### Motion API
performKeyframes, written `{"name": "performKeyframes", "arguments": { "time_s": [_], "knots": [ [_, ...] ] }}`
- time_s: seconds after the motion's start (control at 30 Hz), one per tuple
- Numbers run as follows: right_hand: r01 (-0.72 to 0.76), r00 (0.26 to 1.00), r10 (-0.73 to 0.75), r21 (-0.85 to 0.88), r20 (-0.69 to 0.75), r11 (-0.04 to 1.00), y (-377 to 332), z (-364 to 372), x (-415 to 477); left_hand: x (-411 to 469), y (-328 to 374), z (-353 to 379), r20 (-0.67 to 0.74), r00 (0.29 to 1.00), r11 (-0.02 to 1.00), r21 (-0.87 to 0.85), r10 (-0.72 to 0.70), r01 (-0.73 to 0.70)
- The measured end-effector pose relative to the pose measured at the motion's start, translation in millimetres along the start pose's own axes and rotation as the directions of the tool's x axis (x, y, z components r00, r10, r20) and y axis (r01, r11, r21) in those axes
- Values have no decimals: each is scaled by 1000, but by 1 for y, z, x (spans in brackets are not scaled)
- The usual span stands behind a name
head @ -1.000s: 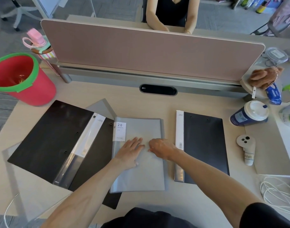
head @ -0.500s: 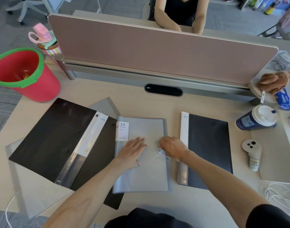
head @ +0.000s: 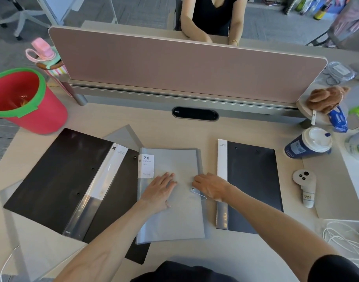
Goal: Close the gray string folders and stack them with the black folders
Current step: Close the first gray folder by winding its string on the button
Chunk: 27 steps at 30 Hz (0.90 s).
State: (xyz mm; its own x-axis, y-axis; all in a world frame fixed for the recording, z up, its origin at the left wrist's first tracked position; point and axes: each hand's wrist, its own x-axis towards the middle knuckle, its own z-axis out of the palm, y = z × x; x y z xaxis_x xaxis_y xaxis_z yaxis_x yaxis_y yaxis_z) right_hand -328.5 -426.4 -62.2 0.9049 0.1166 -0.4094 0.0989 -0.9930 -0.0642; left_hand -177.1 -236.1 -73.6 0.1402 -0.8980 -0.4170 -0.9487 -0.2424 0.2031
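A closed gray folder point(head: 174, 159) with a "20 pockets" label lies in the middle of the desk. My left hand point(head: 160, 190) rests flat on its cover, fingers spread. My right hand point(head: 211, 188) is at the folder's right edge, fingers curled on a clear closure tab point(head: 199, 194) with a small rivet, folded onto the cover. A closed black folder point(head: 254, 180) lies just to the right. On the left, a black folder point(head: 52, 176) lies spread open, partly under the gray one. A second gray folder point(head: 124, 136) shows beneath it.
A red bucket with a green rim point(head: 22, 98) stands at the far left. A lidded coffee cup point(head: 309, 143), a white controller point(head: 305, 186) and white cables point(head: 341, 237) are on the right. A pink divider point(head: 174, 64) closes off the back, with a person point(head: 213, 17) behind it.
My right hand slid from the middle of the gray cover to its right edge, and the clear tab now shows under its fingers. My left hand stayed flat on the cover.
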Motion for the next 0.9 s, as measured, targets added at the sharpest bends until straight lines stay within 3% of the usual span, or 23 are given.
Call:
{"name": "performKeyframes", "arguments": {
  "time_s": [0.27,0.37,0.53,0.73,0.8,0.9],
  "knots": [
    [-261,961,276,330,2,907,-10,-3,-4,0,6,0,1,1000,999,25,-26,26],
    [-341,935,353,312,19,887,-21,-1,-6,-2,7,-1,19,1000,999,34,-25,25],
    [-323,946,324,31,-19,946,-31,-13,0,-7,6,-9,14,999,999,17,-39,39],
    [-364,931,359,117,64,924,-27,-20,-6,-35,6,-11,-14,987,986,-38,-162,161],
    [-420,907,413,289,87,860,-28,-19,-12,-48,8,-9,1,974,970,-85,-227,226],
    [-512,822,541,646,177,567,-32,-12,-15,-67,13,-8,6,925,895,-250,-379,369]
  ]
}}
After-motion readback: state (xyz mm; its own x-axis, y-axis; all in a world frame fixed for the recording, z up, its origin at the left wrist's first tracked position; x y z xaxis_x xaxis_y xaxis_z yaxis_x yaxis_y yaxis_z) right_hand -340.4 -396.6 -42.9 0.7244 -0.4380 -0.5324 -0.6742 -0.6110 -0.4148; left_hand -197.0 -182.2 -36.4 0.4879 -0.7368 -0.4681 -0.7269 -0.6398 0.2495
